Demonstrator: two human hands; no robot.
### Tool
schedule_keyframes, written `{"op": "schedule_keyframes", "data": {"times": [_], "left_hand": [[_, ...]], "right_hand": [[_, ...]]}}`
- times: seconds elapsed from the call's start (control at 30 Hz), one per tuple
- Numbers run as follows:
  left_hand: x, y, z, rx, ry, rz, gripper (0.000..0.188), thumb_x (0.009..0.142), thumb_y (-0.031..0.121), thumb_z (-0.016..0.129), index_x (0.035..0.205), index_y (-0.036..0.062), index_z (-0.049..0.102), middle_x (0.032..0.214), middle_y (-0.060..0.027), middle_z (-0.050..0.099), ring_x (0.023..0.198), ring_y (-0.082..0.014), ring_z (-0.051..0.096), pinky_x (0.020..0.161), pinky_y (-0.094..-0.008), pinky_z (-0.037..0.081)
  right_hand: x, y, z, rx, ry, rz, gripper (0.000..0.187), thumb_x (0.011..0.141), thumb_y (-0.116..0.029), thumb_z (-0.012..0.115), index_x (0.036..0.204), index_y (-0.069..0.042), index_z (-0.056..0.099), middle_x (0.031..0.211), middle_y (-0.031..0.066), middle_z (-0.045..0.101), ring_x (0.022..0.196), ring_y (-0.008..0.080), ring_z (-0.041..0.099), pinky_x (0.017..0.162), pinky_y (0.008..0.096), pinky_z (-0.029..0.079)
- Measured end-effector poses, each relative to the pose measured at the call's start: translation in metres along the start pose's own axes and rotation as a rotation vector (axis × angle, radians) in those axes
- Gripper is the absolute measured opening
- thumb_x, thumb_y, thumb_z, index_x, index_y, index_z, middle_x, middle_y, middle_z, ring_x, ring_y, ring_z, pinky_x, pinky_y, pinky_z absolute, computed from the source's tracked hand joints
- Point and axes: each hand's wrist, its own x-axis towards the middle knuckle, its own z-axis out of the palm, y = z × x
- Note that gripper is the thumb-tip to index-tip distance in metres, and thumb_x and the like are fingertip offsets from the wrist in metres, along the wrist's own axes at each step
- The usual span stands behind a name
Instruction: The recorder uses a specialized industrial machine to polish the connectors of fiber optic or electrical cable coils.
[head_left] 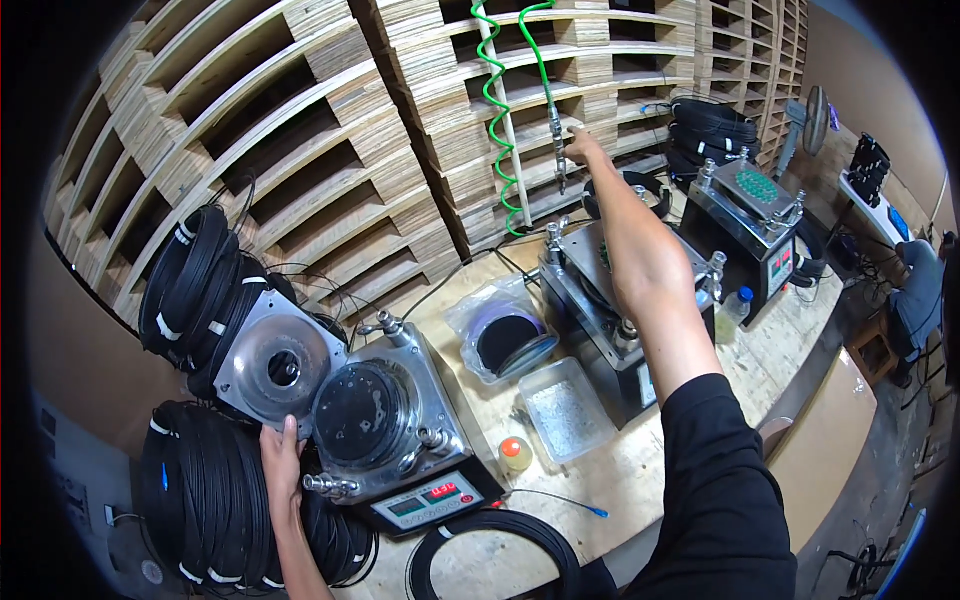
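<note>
My left hand (283, 455) grips the lower corner of a square metal plate (262, 345), thumb on its face. The plate has a round dished middle with a central hole and is tilted up beside a polishing machine (425, 380). A round black pad (360, 415) tops that machine. My right arm stretches far forward over a second machine (645, 375). At its end my right hand (585, 147) is beside a metal air gun (557, 135) hanging from a green hose. Its fingers look apart; whether they touch the air gun is unclear.
Coiled black cables (200, 490) crowd the left side, and another coil (500, 535) lies at the front. A clear tray (567, 410), an orange-capped jar (515, 453) and a bagged dark disc (508, 343) sit between the machines. Wooden pallets (390, 170) stand behind.
</note>
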Motion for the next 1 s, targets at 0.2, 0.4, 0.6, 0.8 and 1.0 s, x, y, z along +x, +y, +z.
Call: {"op": "schedule_keyframes", "data": {"times": [0.2, 0.4, 0.6, 0.8, 1.0], "left_hand": [[-0.006, 0.007, 0.009, 0.018, 0.037, -0.036, 0.043, 0.104, 0.030, 0.057, 0.139, 0.0058, 0.048, 0.126, -0.0046, 0.062, 0.109, -0.0147, 0.060, 0.091, -0.0326, 0.048], [-0.008, 0.004, 0.001, -0.020, 0.044, 0.015, 0.039, 0.104, 0.020, 0.054, 0.137, 0.0017, 0.048, 0.129, -0.0086, 0.061, 0.110, -0.0162, 0.060, 0.089, -0.0314, 0.050], [0.011, -0.022, -0.002, -0.043, 0.001, 0.100, 0.036, 0.104, 0.020, 0.054, 0.136, 0.0032, 0.052, 0.127, -0.0083, 0.063, 0.110, -0.0181, 0.061, 0.092, -0.0348, 0.050], [0.030, -0.035, 0.019, 0.101, 0.141, 0.287, 0.031, 0.098, 0.019, 0.058, 0.119, -0.0033, 0.059, 0.113, -0.0253, 0.067, 0.108, -0.0396, 0.064, 0.092, -0.0436, 0.047], [0.033, -0.047, 0.021, -0.211, 0.166, 0.129, 0.030, 0.098, 0.014, 0.055, 0.123, -0.0027, 0.056, 0.120, -0.0212, 0.065, 0.114, -0.0322, 0.062, 0.096, -0.0404, 0.045]], "right_hand": [[0.018, -0.002, 0.011, -0.120, -0.009, -0.067, 0.071, 0.077, -0.024, 0.080, 0.142, -0.018, 0.053, 0.107, 0.0195, 0.072, 0.094, 0.0289, 0.070, 0.078, 0.0413, 0.057], [-0.028, -0.032, 0.042, -0.280, 0.153, -0.254, 0.041, 0.078, -0.025, 0.083, 0.106, -0.002, 0.064, 0.097, 0.0161, 0.073, 0.091, 0.0298, 0.070, 0.081, 0.0412, 0.055], [-0.101, -0.067, 0.017, 0.159, -0.117, -0.464, 0.051, 0.073, -0.045, 0.081, 0.090, 0.001, 0.067, 0.073, 0.0101, 0.068, 0.065, 0.0194, 0.064, 0.064, 0.0355, 0.052], [-0.230, -0.126, -0.019, 0.639, -0.199, -0.343, 0.023, 0.090, -0.028, 0.062, 0.088, -0.005, 0.060, 0.086, 0.0096, 0.073, 0.063, 0.0096, 0.062, 0.052, 0.0254, 0.044], [-0.400, -0.199, -0.023, 1.166, -0.454, -0.207, 0.022, 0.103, -0.027, 0.042, 0.104, -0.007, 0.052, 0.110, 0.0182, 0.066, 0.087, 0.0284, 0.070, 0.071, 0.0396, 0.060]]}}
